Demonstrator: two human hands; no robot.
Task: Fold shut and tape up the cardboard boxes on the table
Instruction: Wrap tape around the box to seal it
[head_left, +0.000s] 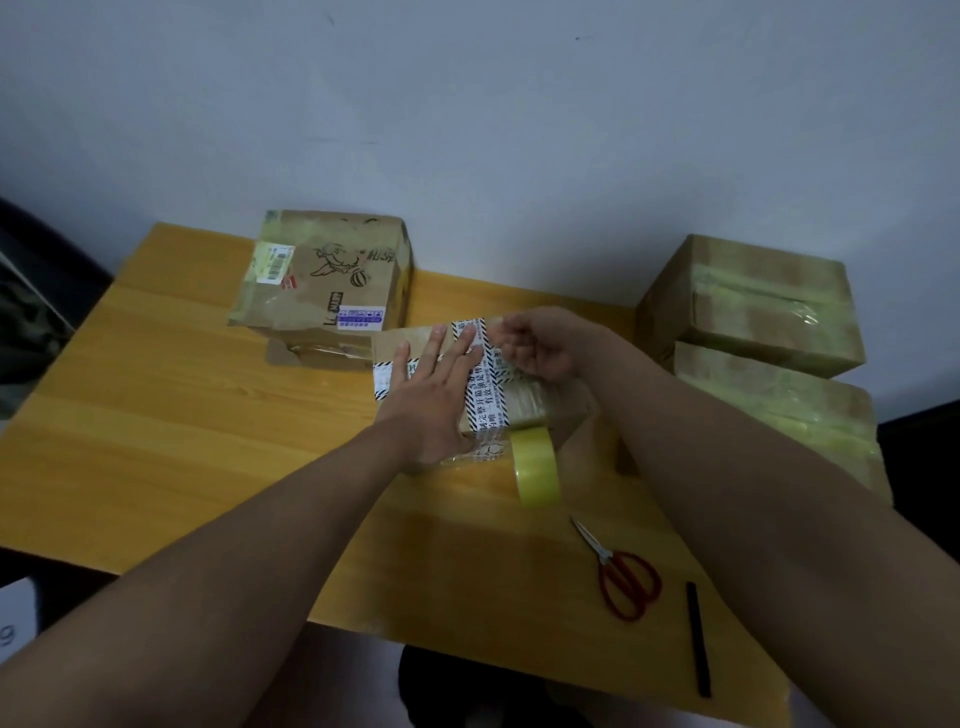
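Note:
A small cardboard box (524, 400) with black-and-white printed tape sits mid-table. My left hand (436, 389) lies flat on its top, fingers straight and spread. My right hand (540, 343) hovers over the box's far right part with fingers loosely curled; a strip of clear tape seems to run under it, but I cannot tell whether it is pinched. A roll of yellowish clear tape (535, 467) stands on edge against the box's near side.
A printed box (322, 275) stands at the back left on a flattened one. Two taped boxes (753, 301) (779, 410) stand at the right. Red-handled scissors (621, 577) and a black stick (697, 639) lie near the wooden table's (182, 415) front edge.

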